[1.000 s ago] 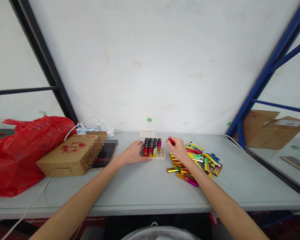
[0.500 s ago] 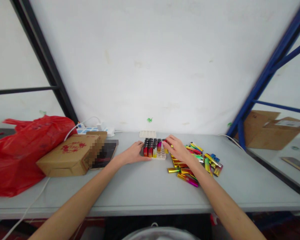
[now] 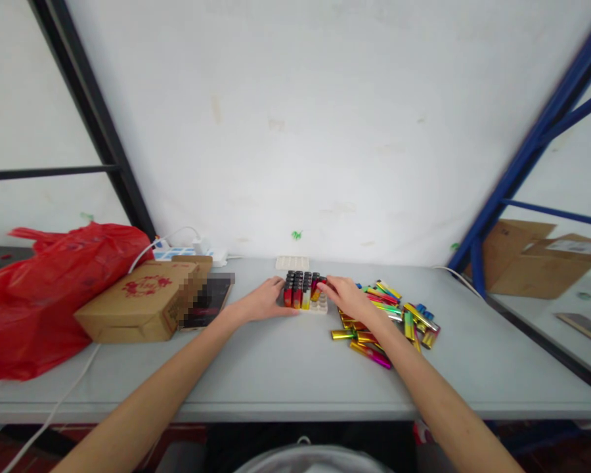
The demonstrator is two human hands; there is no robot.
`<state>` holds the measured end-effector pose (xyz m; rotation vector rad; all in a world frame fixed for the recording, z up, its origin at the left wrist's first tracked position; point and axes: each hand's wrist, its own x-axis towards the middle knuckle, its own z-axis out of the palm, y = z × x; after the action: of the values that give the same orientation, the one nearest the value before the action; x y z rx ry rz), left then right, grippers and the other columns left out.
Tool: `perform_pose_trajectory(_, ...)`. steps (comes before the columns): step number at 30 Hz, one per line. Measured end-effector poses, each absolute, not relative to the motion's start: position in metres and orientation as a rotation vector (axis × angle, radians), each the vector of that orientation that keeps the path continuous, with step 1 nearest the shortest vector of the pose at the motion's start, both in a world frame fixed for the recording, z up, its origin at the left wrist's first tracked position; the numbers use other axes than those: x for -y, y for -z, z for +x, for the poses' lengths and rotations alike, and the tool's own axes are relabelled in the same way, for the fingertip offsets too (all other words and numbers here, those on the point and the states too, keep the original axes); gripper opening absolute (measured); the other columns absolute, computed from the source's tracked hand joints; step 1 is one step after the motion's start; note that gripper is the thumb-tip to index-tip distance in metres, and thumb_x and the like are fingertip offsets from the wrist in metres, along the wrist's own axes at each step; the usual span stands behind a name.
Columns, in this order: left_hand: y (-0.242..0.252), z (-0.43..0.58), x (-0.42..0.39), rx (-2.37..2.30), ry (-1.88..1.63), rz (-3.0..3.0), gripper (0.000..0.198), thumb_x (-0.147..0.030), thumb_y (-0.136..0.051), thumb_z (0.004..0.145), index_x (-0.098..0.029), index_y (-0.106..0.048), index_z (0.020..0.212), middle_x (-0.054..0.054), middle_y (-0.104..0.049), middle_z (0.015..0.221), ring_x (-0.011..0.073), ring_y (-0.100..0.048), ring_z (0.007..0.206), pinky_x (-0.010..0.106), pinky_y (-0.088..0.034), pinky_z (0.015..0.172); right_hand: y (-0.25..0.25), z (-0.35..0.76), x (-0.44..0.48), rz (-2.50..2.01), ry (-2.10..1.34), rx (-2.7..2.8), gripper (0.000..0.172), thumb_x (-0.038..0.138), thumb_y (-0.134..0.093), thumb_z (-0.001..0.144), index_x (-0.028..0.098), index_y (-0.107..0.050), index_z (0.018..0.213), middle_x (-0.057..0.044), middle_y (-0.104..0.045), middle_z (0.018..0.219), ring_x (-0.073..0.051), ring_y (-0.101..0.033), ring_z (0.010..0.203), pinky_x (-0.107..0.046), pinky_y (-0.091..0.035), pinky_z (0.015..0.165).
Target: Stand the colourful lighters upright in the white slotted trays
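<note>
Several lighters point(image 3: 296, 289) with black tops and shiny red, yellow and purple bodies stand upright in rows in a white holed tray point(image 3: 319, 307). My left hand point(image 3: 263, 301) steadies the tray from the left, thumb along its front edge and fingers at its far left side. Between the fingertips of my right hand point(image 3: 342, 293) is a red-and-yellow lighter point(image 3: 318, 290), tilted over the tray's right part, where bare holes show. Beside my right forearm lies a loose pile of metallic lighters point(image 3: 369, 336), partly hidden by that arm.
A second white tray point(image 3: 292, 263) lies behind, against the wall. To the left are a brown cardboard box point(image 3: 138, 299), a dark flat device point(image 3: 214, 299), a red plastic bag point(image 3: 54, 302) and a power strip point(image 3: 211, 255). A blue metal frame point(image 3: 512, 177) rises at the right.
My right hand has brought the lighter slightly left and tilted it over the tray beside the filled rows. My left hand stays at the tray. The view has shifted slightly.
</note>
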<state>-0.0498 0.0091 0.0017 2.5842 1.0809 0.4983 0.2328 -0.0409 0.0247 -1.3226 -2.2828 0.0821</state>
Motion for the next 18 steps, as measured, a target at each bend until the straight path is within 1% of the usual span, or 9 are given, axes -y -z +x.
perform_pose_trajectory(4, -0.004, -0.05, -0.008, -1.077, -0.483, 2.613, 0.07, -0.076, -0.073, 0.084, -0.02, -0.068, 0.127, 0.014, -0.069, 0.126, 0.0368, -0.063, 0.122, 0.046, -0.05, 0.11, -0.027, 0.235, 0.041, -1.375, -0.085, 2.337, 0.036, 0.039, -0.049, 0.114, 0.019, -0.066, 0.09, -0.007, -0.073, 0.086, -0.02, -0.065, 0.079, -0.029, -0.042, 0.076)
perform_pose_trajectory(11, -0.002, -0.05, -0.009, -1.085, -0.456, 2.597, 0.071, -0.073, -0.073, 0.085, -0.018, -0.066, 0.129, 0.017, -0.067, 0.129, 0.0381, -0.061, 0.124, 0.049, -0.049, 0.111, -0.038, 0.236, 0.05, -1.418, -0.134, 2.382, 0.037, 0.04, -0.046, 0.115, 0.017, -0.07, 0.098, -0.009, -0.076, 0.093, -0.021, -0.069, 0.084, -0.029, -0.044, 0.079)
perform_pose_trajectory(15, -0.002, -0.051, -0.009, -1.057, -0.475, 2.607, 0.07, -0.073, -0.073, 0.085, -0.02, -0.066, 0.13, 0.015, -0.068, 0.13, 0.0373, -0.061, 0.125, 0.047, -0.049, 0.112, -0.036, 0.226, 0.05, -1.522, -0.075, 2.403, 0.033, 0.04, -0.046, 0.115, 0.017, -0.069, 0.111, -0.012, -0.078, 0.099, -0.024, -0.072, 0.09, -0.029, -0.044, 0.079)
perform_pose_trajectory(18, -0.001, -0.051, -0.01, -1.047, -0.477, 2.613, 0.071, -0.074, -0.072, 0.086, -0.021, -0.066, 0.131, 0.014, -0.068, 0.13, 0.0373, -0.06, 0.126, 0.047, -0.048, 0.112, -0.033, 0.217, 0.05, -1.612, -0.048, 2.421, 0.032, 0.039, -0.046, 0.115, 0.018, -0.069, 0.117, -0.012, -0.078, 0.098, -0.025, -0.073, 0.089, -0.029, -0.042, 0.076)
